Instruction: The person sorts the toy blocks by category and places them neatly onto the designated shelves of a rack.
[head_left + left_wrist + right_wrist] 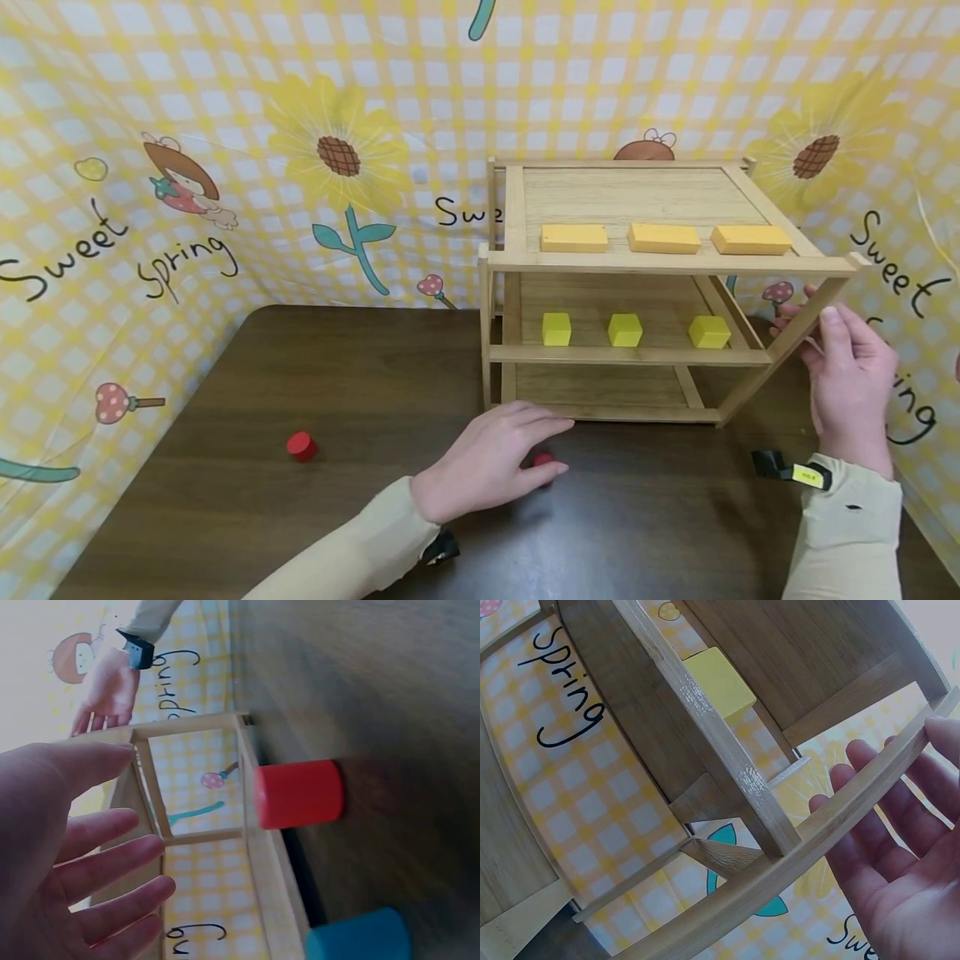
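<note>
My left hand (498, 458) is over the table in front of a wooden three-tier shelf (667, 265), thumb and fingers spread apart. Partly covered by it is a red cylinder (543, 459), standing whole in the left wrist view just before the shelf's bottom rail. Beside that, a blue cylinder (361, 937) shows only in the left wrist view; the left hand hides it from the head view. At the shelf's right side, my right hand (855, 375) holds the slanted front post (840, 806), thumb on one side and fingers behind.
Three yellow-orange rectangular blocks (663, 239) lie along the top tier's front. On the middle tier sit three yellow cubes (625, 330). Another red cylinder (302, 446) stands on the dark table (360, 358) at left. Checked cloth (450, 100) surrounds the back and sides.
</note>
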Motion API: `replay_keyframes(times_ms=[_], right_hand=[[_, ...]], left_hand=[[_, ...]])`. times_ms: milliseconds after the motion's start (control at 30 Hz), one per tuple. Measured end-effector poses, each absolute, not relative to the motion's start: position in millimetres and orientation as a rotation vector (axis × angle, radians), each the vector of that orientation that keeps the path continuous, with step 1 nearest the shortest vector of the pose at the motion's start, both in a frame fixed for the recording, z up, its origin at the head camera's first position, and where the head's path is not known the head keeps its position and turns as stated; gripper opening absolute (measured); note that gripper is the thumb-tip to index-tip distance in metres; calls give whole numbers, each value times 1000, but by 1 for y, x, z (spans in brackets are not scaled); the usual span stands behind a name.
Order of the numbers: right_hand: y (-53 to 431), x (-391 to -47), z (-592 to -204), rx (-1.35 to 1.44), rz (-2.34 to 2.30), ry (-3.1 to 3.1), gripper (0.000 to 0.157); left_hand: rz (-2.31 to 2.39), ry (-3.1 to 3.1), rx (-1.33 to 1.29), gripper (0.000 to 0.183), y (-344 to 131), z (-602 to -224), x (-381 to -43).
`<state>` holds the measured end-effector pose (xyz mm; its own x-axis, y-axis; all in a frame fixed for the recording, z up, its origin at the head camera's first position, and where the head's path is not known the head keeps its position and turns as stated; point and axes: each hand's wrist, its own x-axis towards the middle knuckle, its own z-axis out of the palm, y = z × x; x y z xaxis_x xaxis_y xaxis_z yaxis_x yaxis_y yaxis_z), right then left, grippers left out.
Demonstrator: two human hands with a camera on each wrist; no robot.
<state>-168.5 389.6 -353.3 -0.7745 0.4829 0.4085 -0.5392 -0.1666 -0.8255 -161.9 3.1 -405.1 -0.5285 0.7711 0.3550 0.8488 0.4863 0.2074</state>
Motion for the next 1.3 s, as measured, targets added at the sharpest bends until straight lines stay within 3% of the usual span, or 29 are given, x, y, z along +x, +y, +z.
replay_keyframes(times_ms=[367, 767, 1300], right_hand=[[390, -169, -353, 91, 2016, -1415, 41], [389, -169, -353, 81, 2036, -1414, 40], [389, -169, -353, 98, 2029, -1402, 41]], left_hand=[[-660, -2601, -1341, 43, -9, -425, -163], [-665, -2758, -1292, 52, -16, -440, -166], [-872, -2764, -1300, 34, -8, -454, -172]])
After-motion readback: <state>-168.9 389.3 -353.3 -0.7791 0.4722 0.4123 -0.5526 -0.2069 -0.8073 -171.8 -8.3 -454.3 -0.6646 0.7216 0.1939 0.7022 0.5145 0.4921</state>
